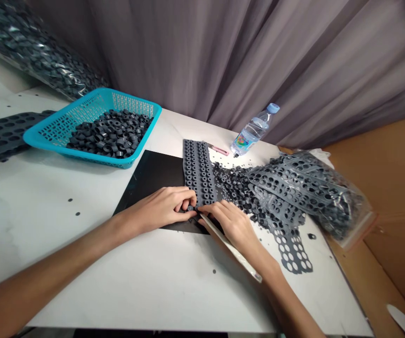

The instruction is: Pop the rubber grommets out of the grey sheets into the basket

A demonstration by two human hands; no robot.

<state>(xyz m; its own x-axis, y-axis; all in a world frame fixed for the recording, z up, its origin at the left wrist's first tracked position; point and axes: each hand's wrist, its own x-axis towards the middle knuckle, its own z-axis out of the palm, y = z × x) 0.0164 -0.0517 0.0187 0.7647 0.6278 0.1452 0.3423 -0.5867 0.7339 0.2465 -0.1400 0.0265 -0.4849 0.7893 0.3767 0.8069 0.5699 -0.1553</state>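
A dark grey rubber sheet [198, 169] with rows of moulded rings lies on a black mat [153, 173]. At its near left corner, my left hand [165, 205] has its fingers curled and its thumb pressed in, gripping the sheet's edge beside small rings. My right hand [232, 223] is closed around a long, thin tool with a whitish handle [235, 253]. The tool's tip meets the near edge of the sheet, close to my left fingertips, and is partly hidden by my fingers. Loose dark rings and scraps [239, 185] are heaped just right of the sheet.
A blue basket [144, 141] holding many dark rings stands back left, before a clear bag of similar pieces [47, 56]. More sheets lie left [1, 134] and right [290, 180], beside another plastic bag [346, 216]. A pink cutter [219, 150] and a water bottle [253, 131] are behind.
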